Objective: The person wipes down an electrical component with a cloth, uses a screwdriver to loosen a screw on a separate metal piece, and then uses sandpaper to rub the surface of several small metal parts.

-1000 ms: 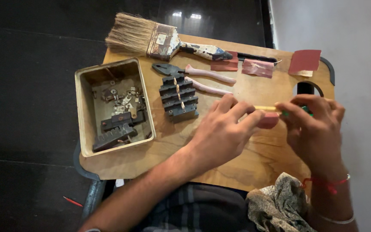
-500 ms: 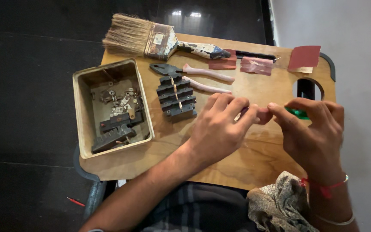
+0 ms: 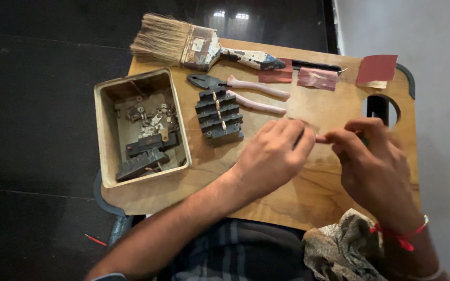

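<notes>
Wooden board (image 3: 298, 198) is carrying the work, with a tin box (image 3: 106, 130) of loose parts and a black terminal block (image 3: 219, 115) lying untouched beside pliers (image 3: 246, 91). Left hand (image 3: 269, 156) and right hand (image 3: 373, 166) are pinching a small pinkish piece (image 3: 321, 139) between them above the board, its shape mostly hidden.

Your left hand (image 3: 273, 156) and right hand (image 3: 373, 166) pinch a small pinkish piece (image 3: 321, 139) between their fingertips over the wooden board (image 3: 308, 192). Pliers (image 3: 240, 88), a black terminal block (image 3: 219, 115) and a tray (image 3: 105, 135) lie just beyond your left hand.
</notes>
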